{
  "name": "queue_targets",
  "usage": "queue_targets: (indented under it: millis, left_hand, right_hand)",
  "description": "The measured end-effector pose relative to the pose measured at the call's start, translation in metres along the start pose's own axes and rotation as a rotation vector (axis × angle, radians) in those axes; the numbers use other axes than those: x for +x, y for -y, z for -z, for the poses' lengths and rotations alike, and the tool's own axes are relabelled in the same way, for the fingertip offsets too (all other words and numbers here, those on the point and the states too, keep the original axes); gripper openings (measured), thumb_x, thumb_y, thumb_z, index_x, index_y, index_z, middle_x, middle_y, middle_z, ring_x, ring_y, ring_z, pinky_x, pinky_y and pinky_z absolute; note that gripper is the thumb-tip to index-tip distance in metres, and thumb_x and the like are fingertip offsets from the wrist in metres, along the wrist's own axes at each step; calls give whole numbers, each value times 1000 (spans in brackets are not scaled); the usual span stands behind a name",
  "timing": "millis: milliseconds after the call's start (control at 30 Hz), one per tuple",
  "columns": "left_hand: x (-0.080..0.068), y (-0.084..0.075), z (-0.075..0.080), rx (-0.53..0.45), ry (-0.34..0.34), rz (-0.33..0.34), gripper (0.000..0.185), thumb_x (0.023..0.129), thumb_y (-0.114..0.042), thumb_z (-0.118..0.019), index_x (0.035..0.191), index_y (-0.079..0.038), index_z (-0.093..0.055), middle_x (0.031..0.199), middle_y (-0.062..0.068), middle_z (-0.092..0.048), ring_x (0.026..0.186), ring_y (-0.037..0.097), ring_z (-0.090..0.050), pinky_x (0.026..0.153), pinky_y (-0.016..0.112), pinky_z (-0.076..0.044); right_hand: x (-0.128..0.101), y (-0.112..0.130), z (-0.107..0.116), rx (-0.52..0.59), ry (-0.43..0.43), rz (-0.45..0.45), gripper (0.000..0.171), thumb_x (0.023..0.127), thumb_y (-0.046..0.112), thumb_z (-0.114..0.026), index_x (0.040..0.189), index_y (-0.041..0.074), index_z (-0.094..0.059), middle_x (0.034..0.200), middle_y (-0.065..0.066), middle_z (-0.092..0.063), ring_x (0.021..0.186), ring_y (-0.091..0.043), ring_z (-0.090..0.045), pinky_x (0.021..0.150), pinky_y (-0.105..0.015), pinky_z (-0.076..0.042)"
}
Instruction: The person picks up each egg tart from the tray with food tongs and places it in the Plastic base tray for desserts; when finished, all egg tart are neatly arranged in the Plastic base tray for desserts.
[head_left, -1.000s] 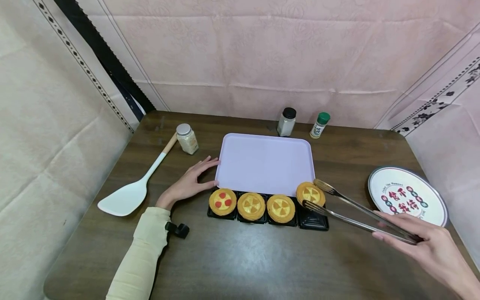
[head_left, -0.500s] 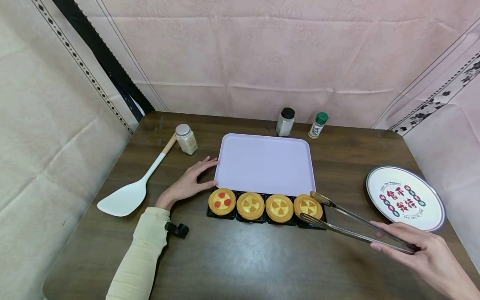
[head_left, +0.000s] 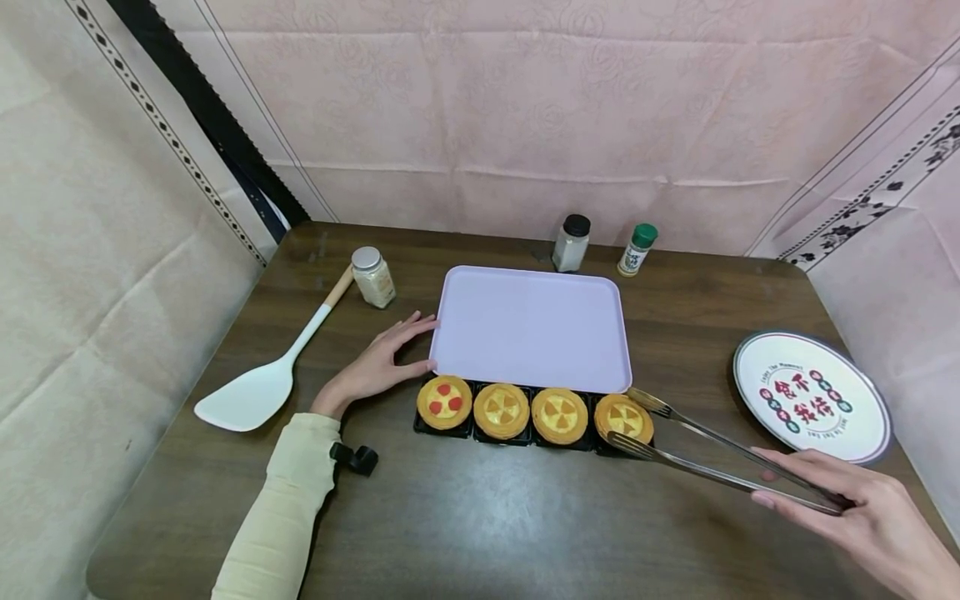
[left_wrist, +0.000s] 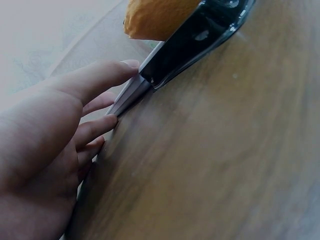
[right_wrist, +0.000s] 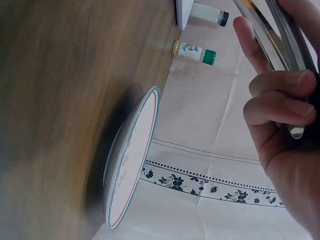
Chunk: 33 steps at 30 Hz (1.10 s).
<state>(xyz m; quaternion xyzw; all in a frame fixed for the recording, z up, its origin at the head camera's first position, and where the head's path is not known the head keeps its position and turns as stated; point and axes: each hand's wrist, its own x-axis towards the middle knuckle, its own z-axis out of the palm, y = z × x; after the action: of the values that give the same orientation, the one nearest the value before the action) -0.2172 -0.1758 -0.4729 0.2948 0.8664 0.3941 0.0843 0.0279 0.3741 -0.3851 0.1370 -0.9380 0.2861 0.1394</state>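
My right hand (head_left: 862, 508) grips metal tongs (head_left: 705, 469). Their tips sit on either side of the rightmost round golden tart (head_left: 622, 417), which lies in the end compartment of a black plastic tray (left_wrist: 195, 47). Several such tarts line this tray; the leftmost tart (head_left: 445, 402) has red spots, while a tart (head_left: 502, 412) beside it shows yellow wedges. Just behind stands a flat lavender-white tray (head_left: 532, 329). Along its left edge rest the straight fingers and thumb of my left hand (head_left: 378, 367), also seen in the left wrist view touching the rim.
A white spatula (head_left: 255, 396) with a wooden handle lies at left, by a jar (head_left: 373, 279). Behind the tray stand a black-capped shaker (head_left: 572, 244) and a green-capped bottle (head_left: 637, 251). An oval plate (head_left: 813, 396) with red lettering is at right. Fabric walls surround the table (head_left: 487, 517).
The tongs and the rightmost tart have moved towards me, from the lavender tray's front corner into the black tray's end compartment. My left hand has stayed put.
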Motion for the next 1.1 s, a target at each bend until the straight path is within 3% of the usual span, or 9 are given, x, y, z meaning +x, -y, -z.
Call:
queue_targets:
  millis: [433,767,1033,1100]
  left_hand:
    - [0,0,1,4,6,-15,66,93,-39,-68,151,-23,-40,157,0,-31,148,24,-12,112,61,-8]
    - [1,1,0,3,5,-15,66,93,-39,-67,151,-24,-40,157,-1,-31,148,22,-12,113,60,-8]
    - [0,1,0,7,4,-11,66,93,-40,-68,151,-25,-40,157,0,-31,148,24,-12,112,61,-8]
    - [0,1,0,6,5,-6,66,93,-40,-68,151,-24,-40,157,1,-31,148,26,-11,112,61,-8]
  right_hand:
    - [1,-2,1,-6,18,29,56,62,3,-91,115,15,-74,108,10,-68,61,4,-38,58,-12,-34]
    - [3,-1,4,-5,23,24,55,63,2,-90,114,14,-75,110,1,-70,78,4,-47,70,-9,-35]
    - [0,-2,7,-15,9,37,55,62,3,-90,113,14,-75,109,2,-70,77,3,-46,71,-10,-32]
    - [0,-2,7,-20,10,35,55,62,3,-91,113,14,-75,108,4,-70,70,5,-44,67,-10,-33]
